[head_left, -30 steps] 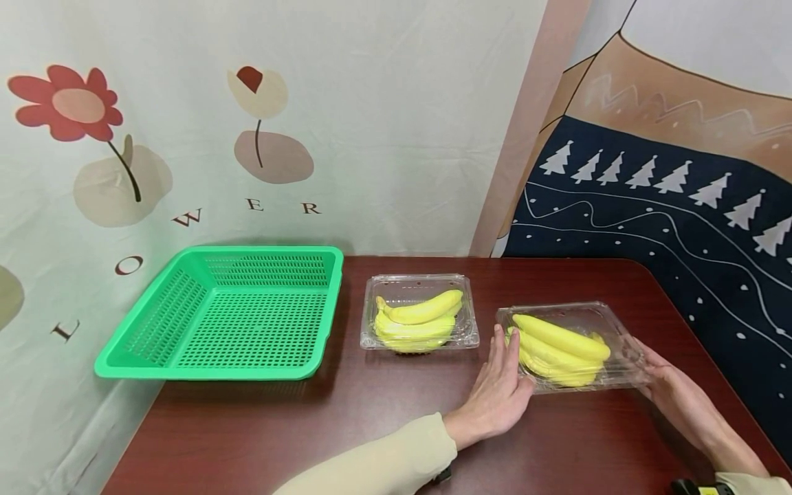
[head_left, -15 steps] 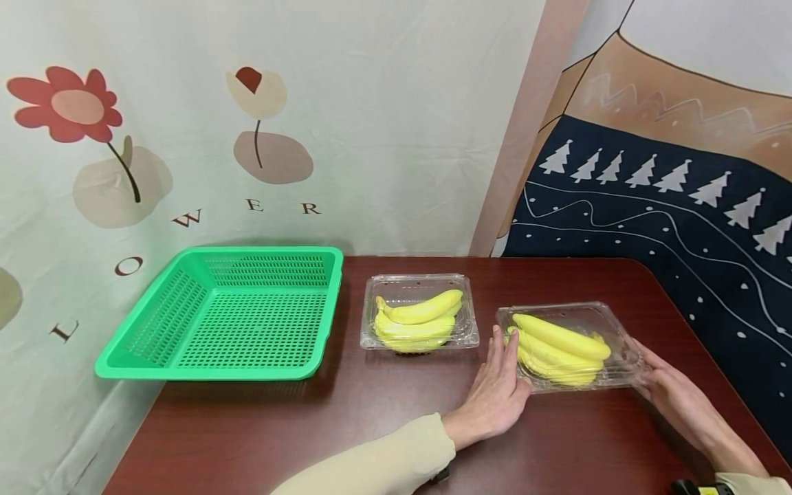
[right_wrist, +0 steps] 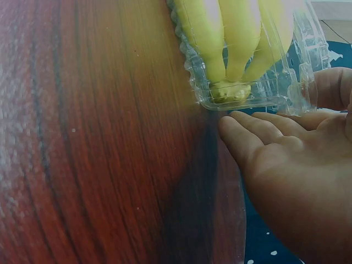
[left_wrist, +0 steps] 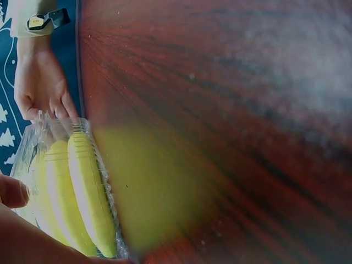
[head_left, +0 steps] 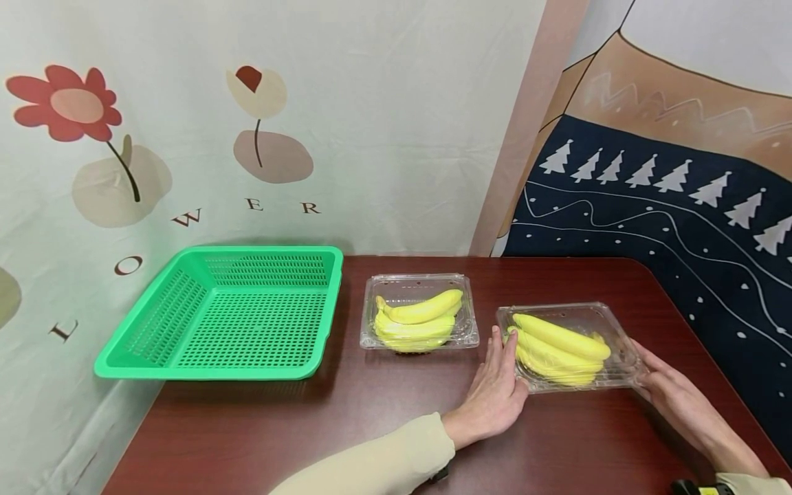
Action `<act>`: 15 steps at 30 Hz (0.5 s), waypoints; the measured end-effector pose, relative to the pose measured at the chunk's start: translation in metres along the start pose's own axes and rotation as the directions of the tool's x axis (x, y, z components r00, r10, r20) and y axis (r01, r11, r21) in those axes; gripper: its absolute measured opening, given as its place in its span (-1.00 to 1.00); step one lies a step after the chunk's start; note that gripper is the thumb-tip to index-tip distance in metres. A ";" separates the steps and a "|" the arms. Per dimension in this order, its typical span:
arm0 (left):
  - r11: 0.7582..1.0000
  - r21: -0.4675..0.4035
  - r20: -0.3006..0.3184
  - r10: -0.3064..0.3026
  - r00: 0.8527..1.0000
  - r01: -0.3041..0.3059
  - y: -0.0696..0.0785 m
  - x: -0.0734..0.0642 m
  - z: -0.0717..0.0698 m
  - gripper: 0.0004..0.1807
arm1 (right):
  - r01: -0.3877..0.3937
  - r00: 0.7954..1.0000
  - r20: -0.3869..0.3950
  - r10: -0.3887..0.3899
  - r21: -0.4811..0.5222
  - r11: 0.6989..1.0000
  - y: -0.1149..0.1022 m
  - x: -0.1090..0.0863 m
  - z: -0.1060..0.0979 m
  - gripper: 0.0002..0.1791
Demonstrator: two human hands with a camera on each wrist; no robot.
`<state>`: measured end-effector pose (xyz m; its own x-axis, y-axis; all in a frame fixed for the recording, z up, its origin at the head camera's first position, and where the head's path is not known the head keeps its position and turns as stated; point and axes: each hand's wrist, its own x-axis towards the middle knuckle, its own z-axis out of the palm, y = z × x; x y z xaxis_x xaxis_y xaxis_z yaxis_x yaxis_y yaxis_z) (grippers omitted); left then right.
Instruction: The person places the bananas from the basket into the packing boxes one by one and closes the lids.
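A clear plastic clamshell box (head_left: 619, 344) sits on the table's right side with several yellow bananas (head_left: 559, 337) inside. My left hand (head_left: 493, 399) lies along the box's left end, fingers fairly straight and touching it. At the opposite end, my right hand (head_left: 687, 405) holds the rim. In the right wrist view its thumb (right_wrist: 333, 88) is at the lid edge and its fingers (right_wrist: 242, 140) are at the end wall. Part of the right fingers is hidden by the box in the head view. A second clamshell box (head_left: 473, 330) with bananas stands to the left.
A green perforated plastic basket (head_left: 331, 309) stands at the left, partly overhanging the table edge. The dark red-brown table (head_left: 383, 412) runs back to a printed cloth (head_left: 402, 137). A navy cloth with white trees (head_left: 680, 275) hangs at the right.
The held box's right edge has drawn slightly inward to the left, and my right fingers have followed it. My left hand has shifted very slightly left. The basket and second box stay put.
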<state>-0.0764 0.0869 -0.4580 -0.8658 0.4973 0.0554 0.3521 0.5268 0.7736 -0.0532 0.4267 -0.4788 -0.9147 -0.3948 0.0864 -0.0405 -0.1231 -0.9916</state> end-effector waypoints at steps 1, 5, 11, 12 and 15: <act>1.000 -0.003 -0.001 -0.001 1.000 0.001 0.000 0.000 0.000 -0.19 | -0.004 1.000 -0.005 0.004 -0.005 1.000 0.000 0.000 0.000 -0.24; 1.000 -0.010 -0.013 -0.005 1.000 0.005 -0.001 0.001 0.000 -0.19 | 0.003 1.000 -0.001 -0.003 0.011 1.000 0.000 -0.001 0.000 -0.23; 0.999 -0.029 -0.027 -0.015 1.000 0.015 -0.002 0.002 0.000 -0.17 | 0.043 0.998 0.037 -0.045 0.054 0.998 -0.001 -0.001 0.001 -0.22; 0.999 -0.032 -0.030 -0.015 0.999 0.014 -0.002 0.003 0.000 -0.16 | 0.045 0.998 0.036 -0.047 0.050 0.998 -0.001 -0.002 0.001 -0.23; 0.999 -0.037 -0.044 -0.013 0.999 0.012 -0.003 0.004 0.001 -0.15 | 0.034 0.999 0.014 -0.034 0.000 0.999 -0.002 -0.003 0.000 -0.26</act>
<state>-0.0809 0.0880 -0.4605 -0.8852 0.4596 0.0725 0.3285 0.5069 0.7970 -0.0502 0.4283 -0.4772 -0.9070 -0.4032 0.1219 -0.0719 -0.1370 -0.9880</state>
